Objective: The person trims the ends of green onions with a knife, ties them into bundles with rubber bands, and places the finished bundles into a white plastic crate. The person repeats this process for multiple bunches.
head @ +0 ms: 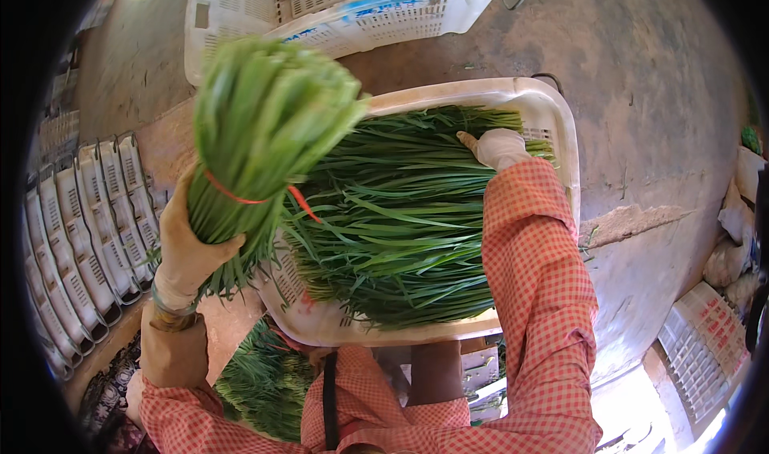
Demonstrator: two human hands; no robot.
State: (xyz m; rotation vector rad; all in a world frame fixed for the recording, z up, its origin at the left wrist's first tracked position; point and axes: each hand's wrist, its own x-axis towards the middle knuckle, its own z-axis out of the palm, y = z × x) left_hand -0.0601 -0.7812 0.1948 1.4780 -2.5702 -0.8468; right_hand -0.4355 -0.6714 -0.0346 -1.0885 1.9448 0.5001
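Observation:
My gloved left hand (192,244) grips a thick bundle of long green leafy stalks, likely garlic chives (258,130), bound with a red tie (231,191). The bundle stands upright, cut ends up and slightly blurred, over the left side of a white plastic crate (568,130). Layers of the same green stalks (396,214) lie flat in that crate. My gloved right hand (500,148) rests on the stalks near the crate's far right corner; its palm side is hidden, and I cannot tell whether its fingers hold any.
Another white slotted crate (384,21) stands beyond on the concrete floor. Stacked white crates (90,232) with metal handles are at the left. More green stalks (264,376) lie below, beside my legs. Sacks (730,262) and a white ribbed container (703,328) are at the right.

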